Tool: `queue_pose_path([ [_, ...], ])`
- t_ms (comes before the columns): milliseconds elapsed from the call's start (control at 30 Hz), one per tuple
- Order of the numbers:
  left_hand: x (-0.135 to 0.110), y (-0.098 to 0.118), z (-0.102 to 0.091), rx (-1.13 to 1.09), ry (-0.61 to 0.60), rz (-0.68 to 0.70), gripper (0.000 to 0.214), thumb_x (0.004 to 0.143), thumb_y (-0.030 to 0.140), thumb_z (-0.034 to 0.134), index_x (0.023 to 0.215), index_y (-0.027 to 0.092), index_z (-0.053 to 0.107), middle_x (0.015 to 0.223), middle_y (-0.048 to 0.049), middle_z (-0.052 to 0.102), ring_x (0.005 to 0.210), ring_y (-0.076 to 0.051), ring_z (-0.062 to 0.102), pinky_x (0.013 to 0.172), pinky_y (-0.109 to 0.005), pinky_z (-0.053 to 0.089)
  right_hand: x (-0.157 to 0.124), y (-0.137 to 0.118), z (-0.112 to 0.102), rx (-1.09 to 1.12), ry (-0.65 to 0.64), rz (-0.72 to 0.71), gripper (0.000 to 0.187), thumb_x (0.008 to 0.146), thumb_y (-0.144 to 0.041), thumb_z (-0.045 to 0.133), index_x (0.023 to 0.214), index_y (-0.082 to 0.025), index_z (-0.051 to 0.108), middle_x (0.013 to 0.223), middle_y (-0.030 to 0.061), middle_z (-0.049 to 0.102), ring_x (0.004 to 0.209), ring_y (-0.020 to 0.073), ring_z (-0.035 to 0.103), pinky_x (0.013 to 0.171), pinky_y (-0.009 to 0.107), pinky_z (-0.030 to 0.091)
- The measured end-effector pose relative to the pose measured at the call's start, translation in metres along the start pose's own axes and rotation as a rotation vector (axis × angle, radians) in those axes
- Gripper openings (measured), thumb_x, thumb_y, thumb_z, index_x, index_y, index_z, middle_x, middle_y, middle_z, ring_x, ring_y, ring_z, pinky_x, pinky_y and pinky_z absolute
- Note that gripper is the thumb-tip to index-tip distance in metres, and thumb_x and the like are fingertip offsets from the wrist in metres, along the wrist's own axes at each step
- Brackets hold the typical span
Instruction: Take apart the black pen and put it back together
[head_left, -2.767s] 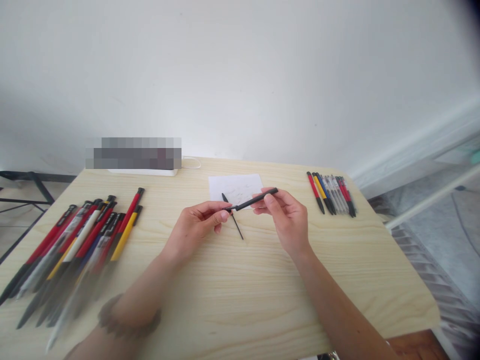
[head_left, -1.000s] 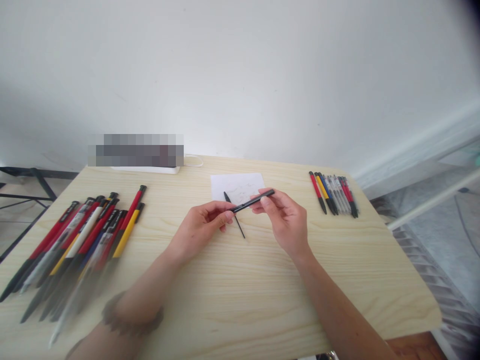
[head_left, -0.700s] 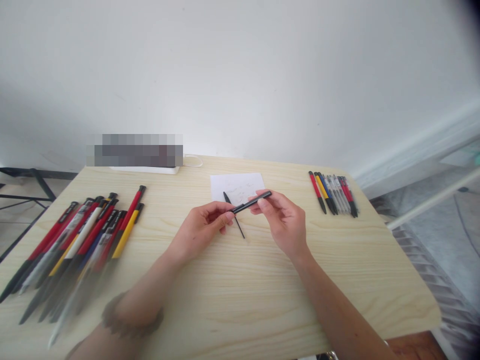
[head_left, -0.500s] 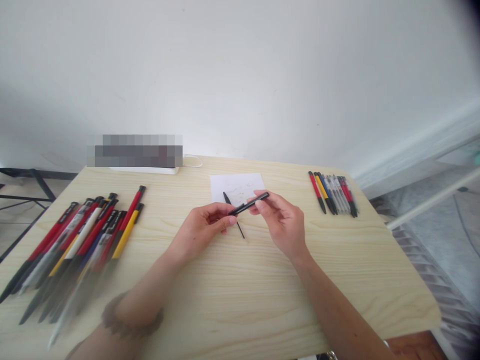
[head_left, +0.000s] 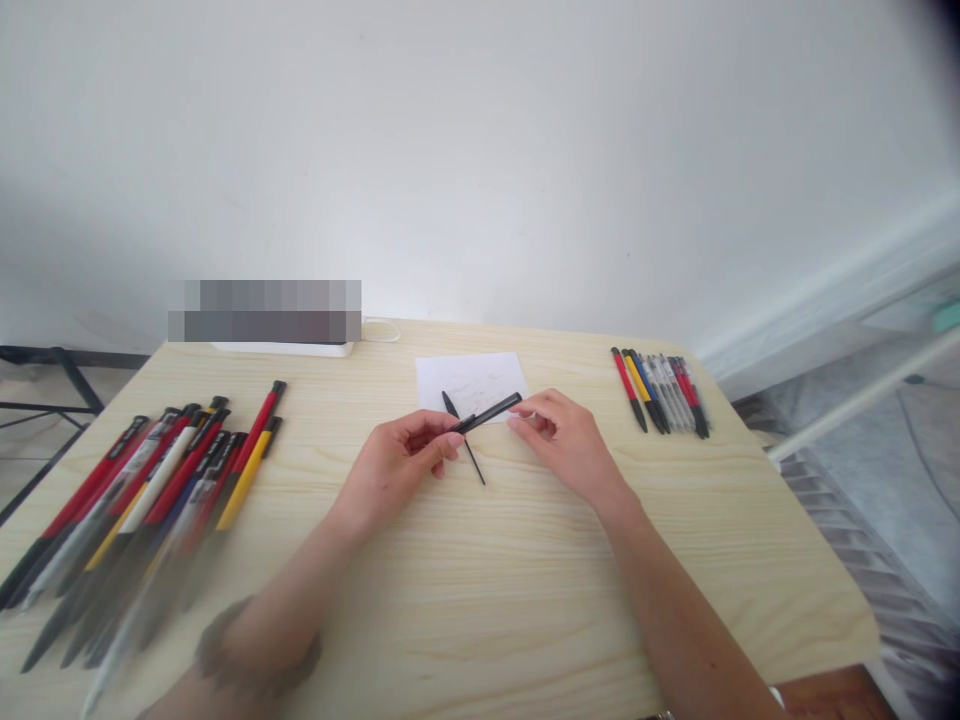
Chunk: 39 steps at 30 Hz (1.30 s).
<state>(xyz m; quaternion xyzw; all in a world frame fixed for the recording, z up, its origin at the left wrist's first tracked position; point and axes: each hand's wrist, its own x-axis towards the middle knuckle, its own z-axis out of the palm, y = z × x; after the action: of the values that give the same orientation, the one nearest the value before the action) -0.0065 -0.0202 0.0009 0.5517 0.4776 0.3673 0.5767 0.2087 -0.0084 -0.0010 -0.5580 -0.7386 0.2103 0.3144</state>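
Observation:
My left hand (head_left: 409,455) pinches the lower left end of a black pen barrel (head_left: 495,407), which slants up to the right over a white sheet of paper (head_left: 431,370). The fingers of my right hand (head_left: 566,430) are curled close together at the barrel's upper end; whether they touch it, or have something small between them, I cannot make out. Under the barrel runs a black pointed pen tip (head_left: 450,404) with a thin dark refill (head_left: 475,462) in line with it. My left fingers partly hide where these two meet.
Many red, white, yellow and blue pens (head_left: 172,480) lie in a pile on the left. A neat row of pens (head_left: 664,390) lies at the right. A blurred-out object (head_left: 266,315) stands at the back left, against the wall.
My right fingers have slid off the barrel's length to its upper end, with the thumb dropping below it. My left hand keeps its pinch. The view has shifted slightly.

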Motion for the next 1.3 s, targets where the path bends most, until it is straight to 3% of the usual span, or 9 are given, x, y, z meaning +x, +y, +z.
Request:
queue_pose_path([
  [233,0.0,0.004,0.002,0.028,0.017,-0.002,0.024,0.074,0.036,0.061,0.087,0.016,0.063,0.064,0.0008,0.058,0.056,-0.011,0.051,0.057,-0.024,0.044,0.0,-0.005,0.003,0.042,-0.033,-0.035,0.014,0.079,-0.028,0.056,0.079,-0.021,0.068,0.08,0.0028,0.062,0.062,0.0113,0.055,0.061,0.026,0.046],
  [633,-0.001,0.002,-0.003,0.102,0.085,-0.005,0.027,0.073,0.036,0.062,0.091,0.017,0.064,0.064,0.0005,0.06,0.053,-0.011,0.052,0.055,-0.023,0.043,-0.002,-0.019,0.004,0.619,0.229,0.123,0.023,0.077,-0.031,0.06,0.097,-0.02,0.062,0.084,0.0034,0.069,0.072,0.0151,0.066,0.071,0.033,0.055],
  [867,-0.001,0.005,-0.003,0.104,0.08,-0.004,0.026,0.073,0.035,0.062,0.091,0.016,0.064,0.062,0.0008,0.06,0.056,-0.013,0.055,0.058,-0.024,0.044,-0.001,-0.025,0.004,0.722,0.236,0.123,0.018,0.074,-0.029,0.065,0.089,-0.021,0.065,0.082,0.0024,0.069,0.074,0.0151,0.066,0.073,0.032,0.055],
  [1067,0.0,0.003,-0.003,0.1,0.076,-0.013,0.026,0.073,0.034,0.061,0.091,0.015,0.063,0.061,0.0016,0.06,0.055,-0.012,0.054,0.059,-0.023,0.044,-0.003,-0.024,0.005,0.729,0.215,0.081,0.022,0.073,-0.024,0.065,0.094,-0.022,0.065,0.083,0.0009,0.067,0.076,0.0137,0.064,0.073,0.03,0.055],
  [1300,0.0,0.001,-0.004,0.112,0.069,-0.016,0.026,0.074,0.035,0.061,0.092,0.017,0.063,0.062,0.0032,0.06,0.056,-0.01,0.054,0.06,-0.021,0.044,-0.004,-0.03,0.003,0.78,0.235,0.023,0.011,0.071,-0.016,0.066,0.081,-0.02,0.064,0.085,0.0015,0.065,0.081,0.0139,0.063,0.076,0.029,0.053],
])
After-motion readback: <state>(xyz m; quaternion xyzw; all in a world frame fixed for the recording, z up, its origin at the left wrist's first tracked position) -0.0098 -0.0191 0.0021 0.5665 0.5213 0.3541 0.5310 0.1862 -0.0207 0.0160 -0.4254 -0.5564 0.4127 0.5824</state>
